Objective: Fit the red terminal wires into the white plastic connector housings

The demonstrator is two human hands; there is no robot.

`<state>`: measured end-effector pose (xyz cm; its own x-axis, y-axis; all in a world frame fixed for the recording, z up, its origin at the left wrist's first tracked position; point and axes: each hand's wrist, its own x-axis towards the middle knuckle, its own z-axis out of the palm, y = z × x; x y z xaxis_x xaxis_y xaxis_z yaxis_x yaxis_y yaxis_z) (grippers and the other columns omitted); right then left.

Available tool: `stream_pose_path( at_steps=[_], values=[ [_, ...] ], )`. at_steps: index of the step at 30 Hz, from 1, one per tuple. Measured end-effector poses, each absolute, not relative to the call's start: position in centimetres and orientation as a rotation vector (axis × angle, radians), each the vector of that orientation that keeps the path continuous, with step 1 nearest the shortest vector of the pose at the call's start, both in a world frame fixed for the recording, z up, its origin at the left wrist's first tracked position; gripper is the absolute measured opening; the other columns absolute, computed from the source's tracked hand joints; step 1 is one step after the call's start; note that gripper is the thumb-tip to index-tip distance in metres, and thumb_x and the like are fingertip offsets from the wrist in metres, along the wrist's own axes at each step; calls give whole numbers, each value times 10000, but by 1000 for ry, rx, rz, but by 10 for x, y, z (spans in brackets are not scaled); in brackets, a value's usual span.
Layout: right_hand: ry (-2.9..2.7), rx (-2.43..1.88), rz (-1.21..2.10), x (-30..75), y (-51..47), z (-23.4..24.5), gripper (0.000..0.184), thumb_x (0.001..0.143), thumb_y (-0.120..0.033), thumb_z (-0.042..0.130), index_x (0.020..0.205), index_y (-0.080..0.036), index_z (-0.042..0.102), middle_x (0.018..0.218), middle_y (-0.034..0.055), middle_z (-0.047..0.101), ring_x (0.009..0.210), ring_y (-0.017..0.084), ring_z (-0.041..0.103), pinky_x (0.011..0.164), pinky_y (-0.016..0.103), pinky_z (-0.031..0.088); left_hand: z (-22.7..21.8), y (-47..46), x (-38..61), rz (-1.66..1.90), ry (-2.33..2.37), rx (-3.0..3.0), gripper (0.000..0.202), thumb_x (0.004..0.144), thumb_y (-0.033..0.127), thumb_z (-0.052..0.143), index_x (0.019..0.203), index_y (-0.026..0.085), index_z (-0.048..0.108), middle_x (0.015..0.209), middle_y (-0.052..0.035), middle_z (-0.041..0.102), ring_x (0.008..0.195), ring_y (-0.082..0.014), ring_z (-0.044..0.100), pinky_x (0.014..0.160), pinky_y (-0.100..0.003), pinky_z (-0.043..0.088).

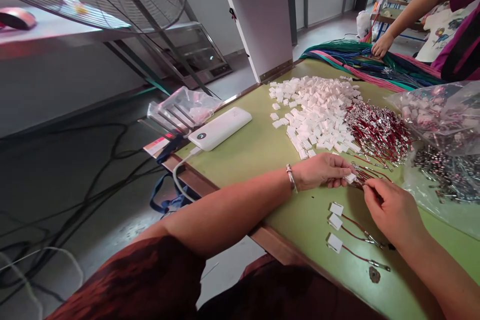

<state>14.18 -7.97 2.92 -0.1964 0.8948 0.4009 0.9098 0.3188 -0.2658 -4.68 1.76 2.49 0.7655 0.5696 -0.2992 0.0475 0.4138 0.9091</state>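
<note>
My left hand (pixel 325 171) pinches a small white plastic connector housing (pixel 350 178) between thumb and fingers. Just to its right, my right hand (pixel 392 205) is closed with thumb and forefinger on a short red wire with a metal terminal, close against the housing; whether the terminal sits inside it I cannot tell. More loose red wires (pixel 375 172) lie just behind the fingers. In front of my hands, three white housings (pixel 335 243) rest on the green table, with red wires (pixel 356 255) running from them to metal terminals.
Beyond my hands are a heap of white housings (pixel 318 105) and a pile of red terminal wires (pixel 378 132). Clear plastic bags (pixel 442 115) of parts stand right. A white power bank (pixel 221 128) lies left. A co-worker's hand (pixel 382 46) touches long wire bundles (pixel 345 52) at the back.
</note>
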Motion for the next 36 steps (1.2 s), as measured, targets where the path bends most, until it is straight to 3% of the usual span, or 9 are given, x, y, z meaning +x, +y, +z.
stream_pose_path(
  at_steps=[10, 16, 19, 23, 26, 32, 36],
  values=[
    [-2255, -1614, -288, 135, -88, 27, 289, 925, -203, 372, 697, -189, 549, 566, 15, 580, 469, 133, 508, 487, 262, 268, 23, 9, -42, 326, 689, 1302, 240, 711, 305, 762, 860, 140, 671, 567, 40, 614, 451, -54, 518, 451, -196, 391],
    [-2209, -1608, -12, 130, -92, 28, 256, 915, -207, 372, 697, -203, 506, 554, -1, 580, 465, 131, 520, 472, 242, 299, 23, 6, -43, 226, 554, 1287, 282, 700, 367, 763, 850, 153, 656, 598, 21, 641, 473, -72, 549, 470, -209, 422],
    [-2248, -1650, 174, 127, -95, 29, 265, 900, -217, 406, 662, -205, 521, 553, 2, 599, 475, 133, 534, 482, 245, 308, 30, 13, -51, 206, 562, 1578, 233, 737, 363, 731, 851, 166, 680, 649, 7, 654, 540, -84, 564, 527, -216, 440],
    [-2323, -1714, 362, 123, -102, 35, 249, 882, -227, 460, 675, -211, 598, 584, -3, 617, 516, 136, 556, 527, 255, 340, 37, 28, -60, 567, 1017, 2129, 263, 824, 398, 653, 927, 160, 697, 824, -52, 655, 738, -143, 579, 696, -270, 463],
    [-2305, -1666, 471, 129, -100, 40, 263, 881, -243, 472, 672, -219, 631, 642, -4, 615, 572, 128, 567, 573, 253, 383, 32, 34, -57, 517, 1283, 2413, 345, 872, 447, 588, 1031, 154, 678, 934, -95, 621, 848, -209, 572, 741, -328, 462],
    [-2196, -1917, 72, 151, -78, 26, 177, 879, -304, 500, 826, -211, 640, 835, 22, 624, 602, 147, 566, 543, 281, 366, 16, 35, -43, 318, 1194, 2753, 172, 893, 269, 578, 962, 144, 674, 972, -101, 605, 959, -238, 534, 796, -329, 454],
    [-2282, -1925, -40, 149, -73, 16, 186, 895, -275, 479, 794, -199, 616, 844, 45, 611, 634, 162, 565, 541, 288, 360, 11, 38, -45, 384, 1051, 2780, 161, 905, 178, 527, 984, 142, 662, 971, -89, 626, 925, -216, 536, 819, -333, 453]
  ],
)
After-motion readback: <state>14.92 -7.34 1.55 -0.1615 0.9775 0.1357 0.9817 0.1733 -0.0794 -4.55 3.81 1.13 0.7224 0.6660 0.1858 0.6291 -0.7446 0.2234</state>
